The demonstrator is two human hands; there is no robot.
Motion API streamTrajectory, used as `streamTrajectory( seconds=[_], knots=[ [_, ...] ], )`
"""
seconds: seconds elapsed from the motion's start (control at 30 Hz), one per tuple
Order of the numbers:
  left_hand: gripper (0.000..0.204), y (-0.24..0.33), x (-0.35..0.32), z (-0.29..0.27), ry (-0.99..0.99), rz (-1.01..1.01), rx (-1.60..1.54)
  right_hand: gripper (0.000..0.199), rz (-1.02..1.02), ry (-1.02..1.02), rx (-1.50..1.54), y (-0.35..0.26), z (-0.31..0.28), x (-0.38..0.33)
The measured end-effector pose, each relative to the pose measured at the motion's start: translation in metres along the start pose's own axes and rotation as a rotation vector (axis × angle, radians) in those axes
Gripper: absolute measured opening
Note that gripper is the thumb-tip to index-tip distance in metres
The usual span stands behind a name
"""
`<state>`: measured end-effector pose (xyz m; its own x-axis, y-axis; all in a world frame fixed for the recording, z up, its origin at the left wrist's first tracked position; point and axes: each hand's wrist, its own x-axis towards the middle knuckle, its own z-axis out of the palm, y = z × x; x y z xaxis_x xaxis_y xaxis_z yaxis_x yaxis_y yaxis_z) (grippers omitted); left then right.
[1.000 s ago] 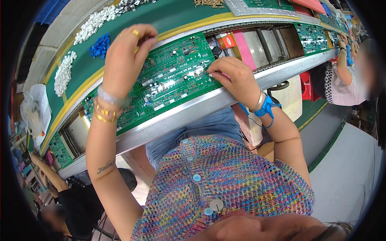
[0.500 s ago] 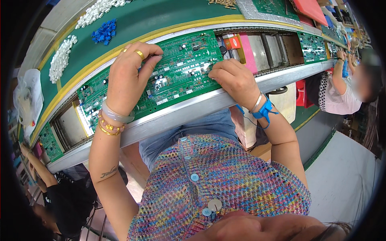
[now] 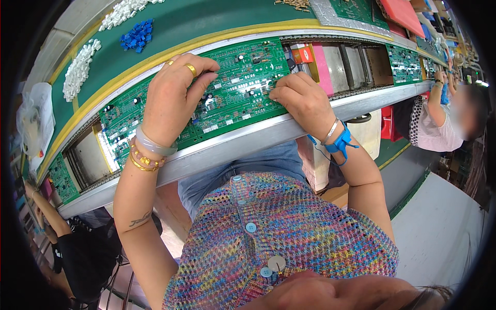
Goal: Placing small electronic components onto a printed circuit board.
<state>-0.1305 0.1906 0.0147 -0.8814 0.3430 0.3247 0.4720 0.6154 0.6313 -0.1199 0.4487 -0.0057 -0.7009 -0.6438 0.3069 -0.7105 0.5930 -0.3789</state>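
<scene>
A large green circuit board [image 3: 231, 114], set with many small parts, lies along the metal rail of the line in front of me. My left hand [image 3: 178, 98] is over the board's middle, thumb and forefinger brought close together above its surface. Over the right end of the board, my right hand [image 3: 306, 99] has its fingertips pinched low against it. Whatever either hand may hold is hidden by the fingers. A blue wrist strap [image 3: 341, 145] with a thin cord is on my right wrist.
Beyond the rail, white connectors [image 3: 80, 70] and blue components [image 3: 137, 36] lie in piles on the green bench, with tan parts [image 3: 293, 4] farther right. More boards [image 3: 404, 64] sit along the line. Co-workers work at the far left and right [image 3: 438, 116].
My left hand has shifted slightly to the right over the board, still with thumb and forefinger close. The right hand stays at nearly the same spot, its fingers still pinched.
</scene>
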Motion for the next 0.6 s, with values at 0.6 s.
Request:
streamTrajectory(
  seconds=[0.6],
  knots=[
    [0.007,0.043,0.015,0.028,-0.183,-0.064,-0.013,0.012,0.329,0.215,-0.229,0.104,-0.028,0.078]
  ],
)
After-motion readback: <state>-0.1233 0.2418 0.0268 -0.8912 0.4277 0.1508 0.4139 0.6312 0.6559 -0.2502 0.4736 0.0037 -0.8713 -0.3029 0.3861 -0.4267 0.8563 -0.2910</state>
